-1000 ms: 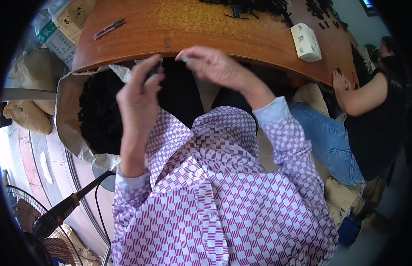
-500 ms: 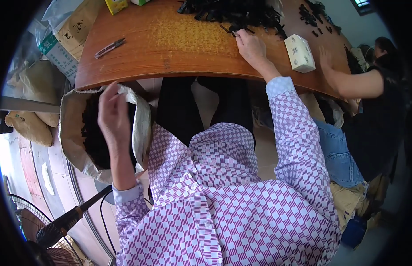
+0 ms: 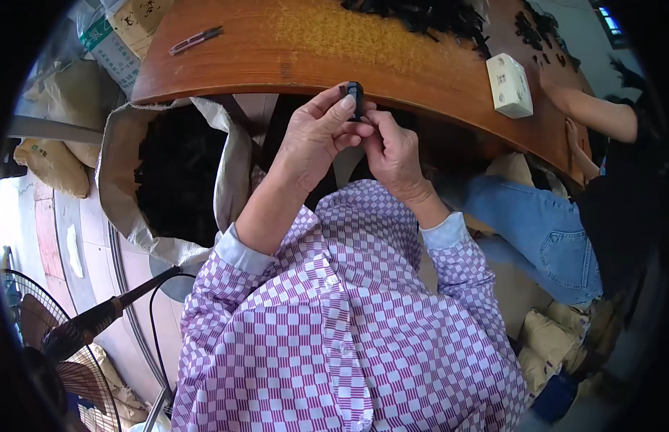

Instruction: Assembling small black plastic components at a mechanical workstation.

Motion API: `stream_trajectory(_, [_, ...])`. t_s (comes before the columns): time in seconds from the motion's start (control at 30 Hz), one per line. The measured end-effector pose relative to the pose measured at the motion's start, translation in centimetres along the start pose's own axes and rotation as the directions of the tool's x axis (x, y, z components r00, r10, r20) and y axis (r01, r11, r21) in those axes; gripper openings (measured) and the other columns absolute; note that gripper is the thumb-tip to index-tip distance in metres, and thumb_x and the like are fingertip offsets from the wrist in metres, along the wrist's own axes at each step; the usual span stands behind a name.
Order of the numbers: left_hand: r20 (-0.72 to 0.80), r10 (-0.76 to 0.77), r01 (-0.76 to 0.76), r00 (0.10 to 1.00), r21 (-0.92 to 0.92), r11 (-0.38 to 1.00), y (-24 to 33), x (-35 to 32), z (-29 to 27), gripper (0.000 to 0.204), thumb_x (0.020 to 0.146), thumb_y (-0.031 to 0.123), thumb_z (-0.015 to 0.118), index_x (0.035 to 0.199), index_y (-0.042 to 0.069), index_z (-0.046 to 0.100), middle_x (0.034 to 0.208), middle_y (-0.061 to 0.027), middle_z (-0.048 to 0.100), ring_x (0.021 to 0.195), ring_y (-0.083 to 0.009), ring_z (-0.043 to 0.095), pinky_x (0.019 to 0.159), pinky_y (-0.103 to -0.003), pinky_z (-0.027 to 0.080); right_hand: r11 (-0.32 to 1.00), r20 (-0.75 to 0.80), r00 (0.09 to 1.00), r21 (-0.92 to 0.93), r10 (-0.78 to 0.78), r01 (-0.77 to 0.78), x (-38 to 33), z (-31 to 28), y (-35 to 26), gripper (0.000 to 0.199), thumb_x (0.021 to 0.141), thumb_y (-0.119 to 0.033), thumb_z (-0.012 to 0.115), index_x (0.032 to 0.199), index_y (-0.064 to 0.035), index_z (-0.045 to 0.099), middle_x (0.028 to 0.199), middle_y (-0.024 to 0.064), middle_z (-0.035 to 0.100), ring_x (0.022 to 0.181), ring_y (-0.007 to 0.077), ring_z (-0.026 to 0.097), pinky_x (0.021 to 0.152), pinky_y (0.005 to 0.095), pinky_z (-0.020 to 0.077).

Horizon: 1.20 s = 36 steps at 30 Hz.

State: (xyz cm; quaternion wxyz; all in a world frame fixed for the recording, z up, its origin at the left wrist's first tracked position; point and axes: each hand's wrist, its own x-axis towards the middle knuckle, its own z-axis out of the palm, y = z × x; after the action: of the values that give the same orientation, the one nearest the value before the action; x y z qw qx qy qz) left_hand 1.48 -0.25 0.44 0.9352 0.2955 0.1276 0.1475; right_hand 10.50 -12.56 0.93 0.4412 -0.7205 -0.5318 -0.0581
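My left hand (image 3: 316,137) and my right hand (image 3: 392,151) meet in front of my chest, just under the near edge of the wooden table (image 3: 291,50). Between their fingertips they pinch one small black plastic part (image 3: 355,97), held upright. An open sack (image 3: 172,173) full of black parts stands to my left, beside my left forearm. A heap of black parts (image 3: 428,14) lies at the far side of the table.
A white box (image 3: 510,85) and small snips (image 3: 196,39) lie on the table. A co-worker in blue jeans (image 3: 543,230) sits at my right, forearm (image 3: 590,115) on the table. A fan (image 3: 53,353) stands lower left; sacks (image 3: 53,162) and cartons lie at left.
My left hand has come up from the sack and my right hand has drawn back from the heap on the table; both now meet on one black part.
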Motion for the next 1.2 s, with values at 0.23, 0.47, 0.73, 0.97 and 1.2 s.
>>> stream_trajectory(0.23, [-0.054,0.022,-0.013,0.998,0.155,0.988,-0.7,-1.3,0.0,0.038,0.087,0.011,0.064,0.123,0.008,0.054,0.098,-0.011,0.067,0.072,-0.0118,0.066,0.059,-0.018,0.051,0.929,0.021,0.961,0.252,0.276,-0.272,-2.9,0.1,-0.6,0.016,0.093,-0.011,0.053,0.106,-0.0014,0.055,0.078,0.0061,0.063,0.067,0.0143,0.061,0.059,0.0241,0.0467])
stream_trajectory(0.47, [-0.058,0.195,-0.137,0.979,0.522,0.842,-1.4,-1.9,1.3,0.035,0.085,0.001,0.062,0.12,0.005,0.058,0.089,-0.0053,0.064,0.074,-0.0078,0.061,0.064,-0.019,0.052,0.635,0.307,0.814,0.512,0.494,-0.579,-1.6,-1.4,-1.7,0.037,0.098,-0.029,0.045,0.123,-0.0022,0.049,0.075,-0.0043,0.05,0.06,0.0004,0.039,0.052,0.016,0.0313])
stream_trajectory(0.73, [-0.033,0.343,-0.223,0.939,0.699,0.68,-1.7,-2.0,0.4,0.035,0.082,-0.004,0.062,0.116,0.007,0.063,0.089,-0.0022,0.063,0.079,-0.0072,0.057,0.072,-0.021,0.051,0.589,0.367,0.796,0.537,0.482,-0.604,-0.7,-0.1,-1.9,0.038,0.098,-0.026,0.047,0.124,0.0019,0.046,0.086,0.0024,0.057,0.074,0.0056,0.052,0.062,0.0199,0.0437])
stream_trajectory(0.97, [0.016,0.417,-0.305,0.909,0.708,0.637,-1.5,-2.2,-0.3,0.036,0.086,-0.002,0.06,0.119,0.012,0.062,0.087,0.0054,0.057,0.074,-0.0015,0.051,0.06,-0.015,0.045,0.479,0.393,0.75,0.59,0.533,-0.65,0.1,0.9,-3.1,0.029,0.098,-0.023,0.048,0.119,-0.0038,0.05,0.07,-0.0079,0.045,0.053,-0.0013,0.036,0.045,0.0148,0.0248])
stream_trajectory(1.2, [0.073,0.611,-0.391,0.788,0.826,0.405,-1.0,-2.5,-0.1,0.035,0.079,-0.006,0.06,0.111,0.007,0.064,0.084,-0.009,0.066,0.065,-0.0105,0.06,0.062,-0.023,0.05,0.322,0.482,0.694,0.644,0.534,-0.694,0.7,1.7,-3.1,0.025,0.098,-0.021,0.048,0.12,-0.0086,0.051,0.066,-0.0087,0.042,0.051,-0.0011,0.035,0.042,0.015,0.0249])
